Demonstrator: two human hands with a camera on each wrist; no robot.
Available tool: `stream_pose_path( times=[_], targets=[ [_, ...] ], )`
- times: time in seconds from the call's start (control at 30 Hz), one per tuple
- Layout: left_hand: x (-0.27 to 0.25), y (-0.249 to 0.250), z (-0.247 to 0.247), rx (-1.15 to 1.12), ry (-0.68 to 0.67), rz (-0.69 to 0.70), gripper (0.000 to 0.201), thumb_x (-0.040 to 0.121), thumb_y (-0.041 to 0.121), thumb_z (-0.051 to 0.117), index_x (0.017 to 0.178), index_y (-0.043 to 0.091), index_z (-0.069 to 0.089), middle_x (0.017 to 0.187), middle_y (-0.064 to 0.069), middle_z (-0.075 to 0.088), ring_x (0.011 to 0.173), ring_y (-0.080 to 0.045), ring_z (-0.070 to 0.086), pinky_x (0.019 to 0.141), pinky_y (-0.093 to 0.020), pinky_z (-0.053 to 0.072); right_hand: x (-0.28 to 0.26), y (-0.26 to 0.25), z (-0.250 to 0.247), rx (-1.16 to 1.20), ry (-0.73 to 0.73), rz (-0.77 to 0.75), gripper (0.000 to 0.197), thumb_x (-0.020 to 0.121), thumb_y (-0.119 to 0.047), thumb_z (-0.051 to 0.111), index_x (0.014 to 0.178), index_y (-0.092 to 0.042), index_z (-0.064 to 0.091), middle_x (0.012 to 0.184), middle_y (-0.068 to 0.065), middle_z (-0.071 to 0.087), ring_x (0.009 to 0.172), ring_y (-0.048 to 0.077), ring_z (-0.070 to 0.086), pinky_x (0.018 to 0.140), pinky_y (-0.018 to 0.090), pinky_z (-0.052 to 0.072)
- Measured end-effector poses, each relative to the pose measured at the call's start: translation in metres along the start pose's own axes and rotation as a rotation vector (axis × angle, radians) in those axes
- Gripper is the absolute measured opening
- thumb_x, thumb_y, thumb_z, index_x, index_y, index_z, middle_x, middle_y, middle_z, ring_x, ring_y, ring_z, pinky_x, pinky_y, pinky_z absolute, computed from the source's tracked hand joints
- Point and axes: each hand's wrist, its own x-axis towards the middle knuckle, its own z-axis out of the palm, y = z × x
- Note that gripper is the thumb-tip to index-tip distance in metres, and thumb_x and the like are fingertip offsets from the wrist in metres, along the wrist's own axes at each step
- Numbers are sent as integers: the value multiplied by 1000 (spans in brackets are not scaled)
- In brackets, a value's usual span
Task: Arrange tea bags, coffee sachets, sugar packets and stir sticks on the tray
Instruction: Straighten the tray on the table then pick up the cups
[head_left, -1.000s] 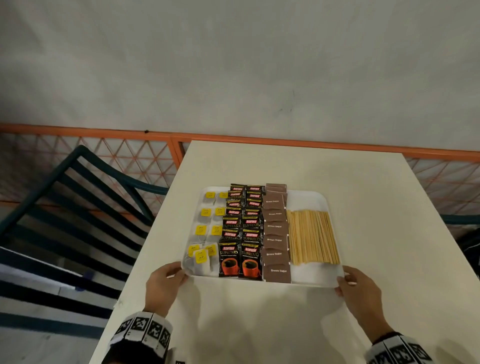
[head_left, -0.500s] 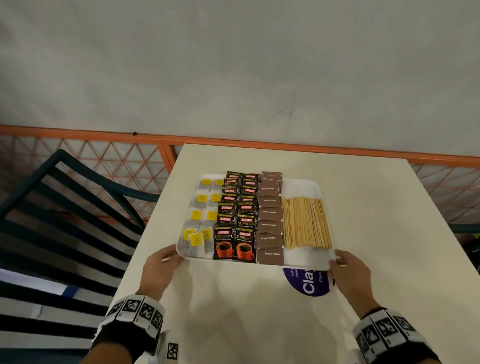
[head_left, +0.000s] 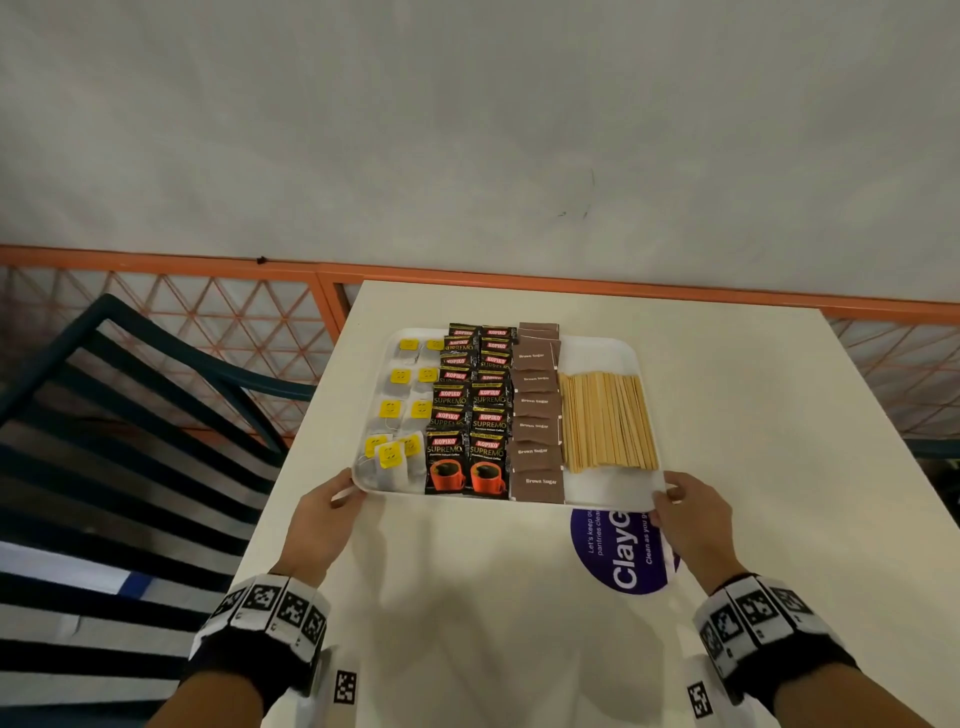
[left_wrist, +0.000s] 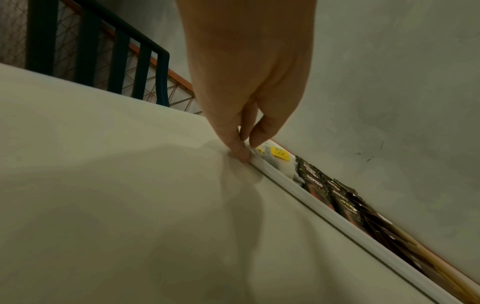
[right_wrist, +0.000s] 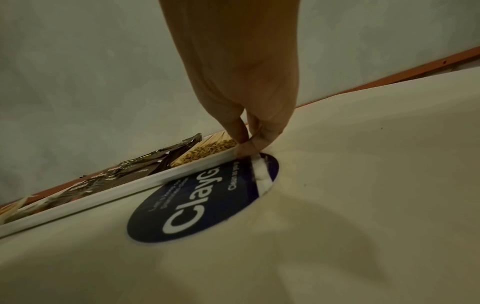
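A white tray (head_left: 597, 349) lies on the cream table (head_left: 467, 623). It holds rows of yellow-tagged tea bags (head_left: 400, 405), black coffee sachets (head_left: 470, 415), brown sugar packets (head_left: 537, 415) and a bundle of wooden stir sticks (head_left: 605, 421). My left hand (head_left: 332, 499) pinches the tray's near left corner; in the left wrist view the left hand (left_wrist: 246, 148) has thumb and fingers on the rim (left_wrist: 311, 207). My right hand (head_left: 675, 512) pinches the near right corner, and the right wrist view shows the right hand (right_wrist: 249, 144) on the rim (right_wrist: 130, 189).
A round purple sticker (head_left: 623, 556) on the table is partly under the tray's near right edge, also visible as a sticker (right_wrist: 202, 197) by my right hand. A dark green slatted chair (head_left: 156, 389) stands left of the table. An orange mesh fence (head_left: 208, 312) runs behind.
The tray has slid away from me across the table, uncovering the purple sticker. Both hands have stayed on its near corners.
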Motion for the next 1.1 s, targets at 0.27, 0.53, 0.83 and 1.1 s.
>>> stream_pose_path(
  times=[0.27,0.53,0.83,1.1],
  targets=[
    [-20,-6,9,593,43,160,49,85,2,57,133,5,47,129,-19,50,119,-33,47,100,-40,37,-32,8,-7,73,28,19,35,88,-17,58,123,-9,55,114,12,63,90,19,56,83,31,48],
    [-112,-5,71,671,-148,480,27,86,9,57,112,14,65,124,-6,56,112,-23,54,97,-28,38,-153,51,-35,89,-36,-47,14,86,-14,62,89,-27,63,91,-8,68,78,-1,60,62,4,40],
    [-206,16,160,720,-730,745,29,95,23,42,121,25,55,123,11,53,112,-6,49,96,-17,36,-250,137,-123,-185,158,-40,18,78,-8,69,86,-24,68,79,-19,58,67,0,56,60,4,41],
    [-266,39,276,774,-934,963,36,91,18,48,127,19,51,130,2,47,116,-16,47,98,-24,34,-258,206,-188,-382,310,56,48,68,-26,79,111,-14,62,114,10,62,105,31,56,91,39,44]
  ],
)
